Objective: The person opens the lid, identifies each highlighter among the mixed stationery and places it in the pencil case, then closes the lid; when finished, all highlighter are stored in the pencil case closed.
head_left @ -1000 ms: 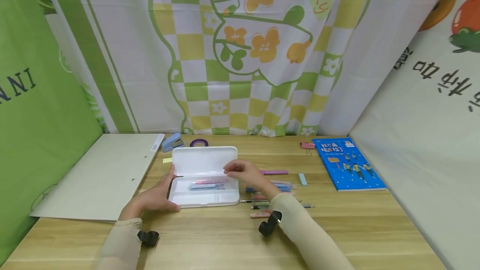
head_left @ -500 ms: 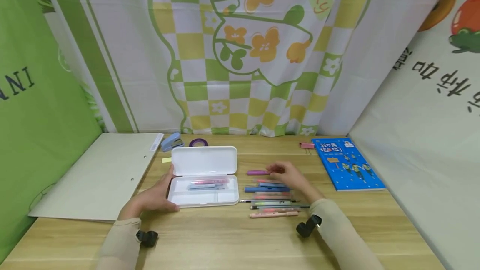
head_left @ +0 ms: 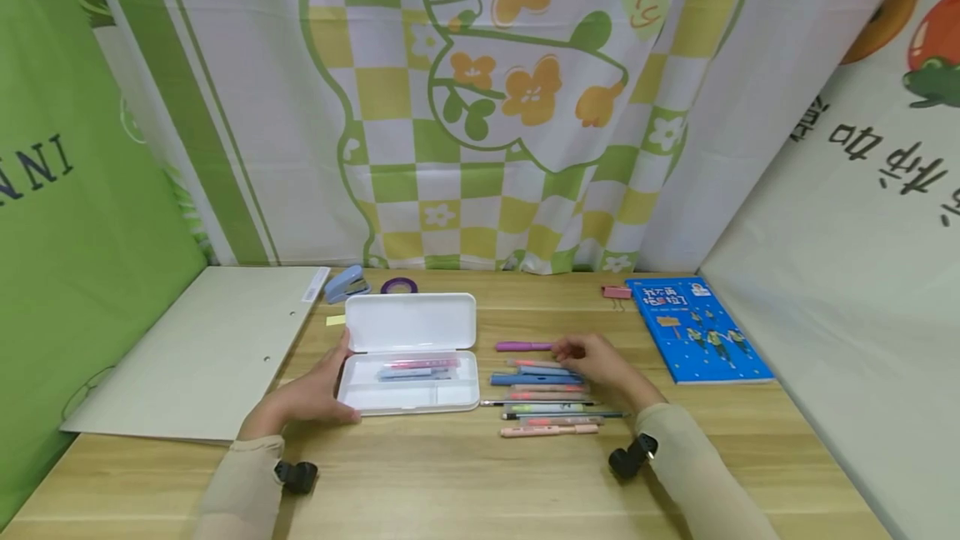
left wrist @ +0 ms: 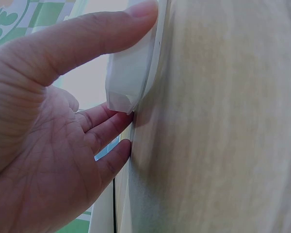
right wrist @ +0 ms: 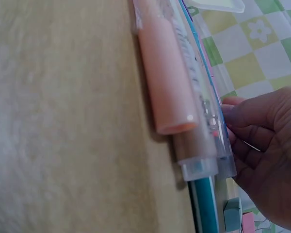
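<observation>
An open white pencil case [head_left: 410,322] stands at the middle of the table, several pens [head_left: 420,364] lying in its far compartment. My left hand [head_left: 309,393] holds the case's left end, thumb at the front corner and fingers behind, as the left wrist view also shows. To the right of the case lies a row of pens and pencils. My right hand [head_left: 598,365] is at the right ends of the farthest ones, beside a purple pen [head_left: 521,347] and above a blue pen [head_left: 525,379]. In the right wrist view, pens hide its fingertips; a peach pen [right wrist: 167,73] is nearest the camera.
A blue stapler [head_left: 346,283] and a purple tape roll [head_left: 399,285] sit behind the case. At left lies a large pale board [head_left: 202,348]. A blue book [head_left: 697,327] and a pink binder clip [head_left: 617,292] are at right. A teal eraser [right wrist: 232,213] shows beyond the pens.
My right hand has moved right from over the pencil case to the far end of the pen row, then slightly farther right and nearer. My left hand has stayed on the case.
</observation>
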`<state>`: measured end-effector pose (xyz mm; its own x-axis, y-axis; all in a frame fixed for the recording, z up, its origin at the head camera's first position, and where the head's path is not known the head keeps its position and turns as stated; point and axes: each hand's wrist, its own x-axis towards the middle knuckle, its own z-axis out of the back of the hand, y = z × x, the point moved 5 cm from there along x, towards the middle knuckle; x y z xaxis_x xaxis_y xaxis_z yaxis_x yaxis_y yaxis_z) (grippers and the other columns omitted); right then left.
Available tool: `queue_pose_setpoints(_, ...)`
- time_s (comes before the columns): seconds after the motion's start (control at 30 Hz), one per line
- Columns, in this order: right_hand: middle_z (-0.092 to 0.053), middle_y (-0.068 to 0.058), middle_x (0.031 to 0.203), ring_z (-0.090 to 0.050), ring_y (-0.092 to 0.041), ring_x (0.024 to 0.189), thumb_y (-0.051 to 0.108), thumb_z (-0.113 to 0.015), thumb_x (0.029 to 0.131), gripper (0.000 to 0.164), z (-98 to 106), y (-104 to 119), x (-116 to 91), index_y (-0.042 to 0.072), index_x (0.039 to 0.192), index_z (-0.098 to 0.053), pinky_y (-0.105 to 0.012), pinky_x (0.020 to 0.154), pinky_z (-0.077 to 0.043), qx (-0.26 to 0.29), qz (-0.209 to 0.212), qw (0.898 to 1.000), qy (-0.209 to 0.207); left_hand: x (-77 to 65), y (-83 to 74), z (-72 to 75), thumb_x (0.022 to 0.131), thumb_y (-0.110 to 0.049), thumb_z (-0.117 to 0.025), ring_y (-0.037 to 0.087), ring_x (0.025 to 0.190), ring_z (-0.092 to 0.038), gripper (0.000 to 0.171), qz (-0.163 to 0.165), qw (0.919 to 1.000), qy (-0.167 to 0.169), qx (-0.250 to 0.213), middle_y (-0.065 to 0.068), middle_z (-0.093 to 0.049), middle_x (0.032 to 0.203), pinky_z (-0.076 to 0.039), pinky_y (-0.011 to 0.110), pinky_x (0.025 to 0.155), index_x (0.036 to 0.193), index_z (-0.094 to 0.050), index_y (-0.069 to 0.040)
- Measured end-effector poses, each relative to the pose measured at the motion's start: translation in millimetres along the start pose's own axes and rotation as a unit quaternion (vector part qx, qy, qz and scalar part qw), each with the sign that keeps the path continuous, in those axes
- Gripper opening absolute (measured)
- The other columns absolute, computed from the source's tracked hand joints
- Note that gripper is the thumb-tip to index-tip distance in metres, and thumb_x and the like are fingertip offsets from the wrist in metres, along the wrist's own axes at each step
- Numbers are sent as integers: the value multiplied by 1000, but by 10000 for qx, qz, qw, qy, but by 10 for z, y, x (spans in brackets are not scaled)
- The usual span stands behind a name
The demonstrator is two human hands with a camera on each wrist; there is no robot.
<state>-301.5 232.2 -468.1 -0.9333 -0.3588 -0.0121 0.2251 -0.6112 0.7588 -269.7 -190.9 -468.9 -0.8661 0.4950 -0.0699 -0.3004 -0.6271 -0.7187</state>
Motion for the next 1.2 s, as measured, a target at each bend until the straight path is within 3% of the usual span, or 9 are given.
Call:
queue_pose_setpoints(0.3,-62,-7,89,-54,-18,84,-3,-57,89,15,-1,-26,-14,3,98,-68,-30,74,-47,4,-280,9996,4,8,-9,-13,66,-24,-85,49,138,-3,133,-27,10000,11,-26,38,1,149,-8,59,110,143,18,8)
queue_pose_setpoints(0.47,-63,-6,92,-54,-19,87,-1,-58,90,15,-14,37,-12,4,100,-68,-30,75,-47,399,-609,9971,-202,16,-13,-25,66,-25,-85,50,137,-2,132,-51,10000,37,-47,38,5,149,-8,60,109,143,17,10)
queue_pose_setpoints(0.57,-64,-5,93,-56,-19,87,1,-60,89,16,-51,162,39,3,103,-68,-30,75,-48,362,-403,9980,-316,11,-3,-19,67,-26,-85,49,137,-1,133,-27,10000,34,-5,37,7,149,-8,59,109,143,18,8)
queue_pose_setpoints(0.67,-66,-6,91,-58,-18,85,3,-62,88,17,-127,358,140,0,104,-68,-31,74,-49,-23,243,9989,-408,3,-3,-3,67,-26,-85,50,137,-2,133,-34,10000,19,8,38,6,149,-8,60,109,143,18,8)
queue_pose_setpoints(0.83,-67,-7,86,-59,-15,79,2,-64,86,16,-371,725,347,-4,100,-68,-29,72,-49,-120,992,9938,-479,-5,-23,16,67,-24,-84,50,137,-2,132,-31,10000,31,-24,38,4,148,-7,60,109,143,19,9)
queue_pose_setpoints(1.03,-67,-8,84,-57,-12,77,-2,-64,83,14,-751,1083,561,-3,97,-68,-22,70,-47,-31,1492,9885,-234,-5,-42,8,67,-25,-85,50,137,0,132,-57,10000,43,-13,38,7,148,-7,60,109,143,18,10)
queue_pose_setpoints(1.2,-67,-9,82,-56,-10,75,-4,-65,82,14,-1012,1204,677,-3,95,-67,-20,68,-47,-103,1678,9858,-33,-8,-45,9,67,-23,-85,50,137,-2,132,-45,10000,19,-5,38,4,148,-7,60,109,143,18,9)
